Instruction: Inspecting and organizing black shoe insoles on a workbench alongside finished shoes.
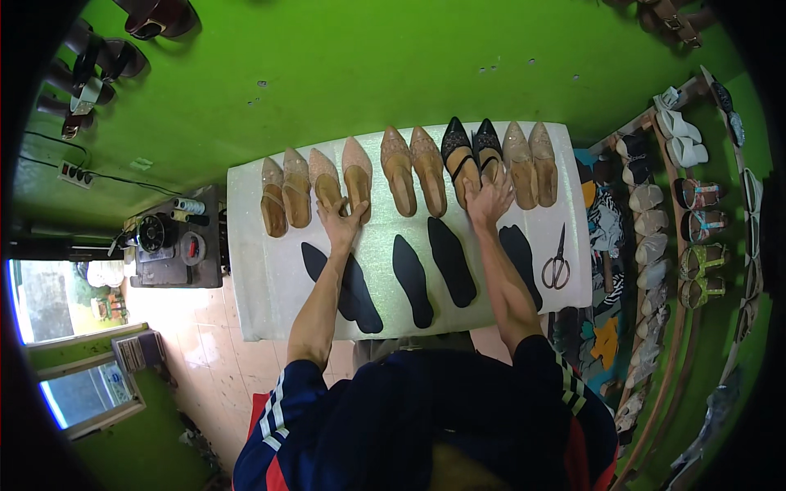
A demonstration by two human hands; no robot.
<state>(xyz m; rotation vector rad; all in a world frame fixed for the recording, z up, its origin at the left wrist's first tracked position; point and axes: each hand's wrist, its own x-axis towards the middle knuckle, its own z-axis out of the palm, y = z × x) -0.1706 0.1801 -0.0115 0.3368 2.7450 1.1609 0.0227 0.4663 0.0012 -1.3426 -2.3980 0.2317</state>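
Note:
Several pairs of pointed mules stand in a row along the far side of a white-covered table (262, 315). My left hand (342, 222) spans the heels of a pair of pink mules (357, 159), thumb on one and fingers on the other. My right hand (490, 201) is closed over the heel ends of a pair of black mules (455, 143); its fingers partly hide them. Between these lies a tan pair of mules (397, 155). Black shoe-shaped insoles (451, 262) lie nearer me, some partly covered by my forearms. Scissors (557, 272) rest at the right.
Beige mules (295, 188) stand at the row's left end, another beige pair (517, 155) at its right end. A dark side table (205, 245) holds thread spools (190, 206). Racks of sandals (700, 225) line the right wall, and patterned cloth (606, 221) hangs beside the table.

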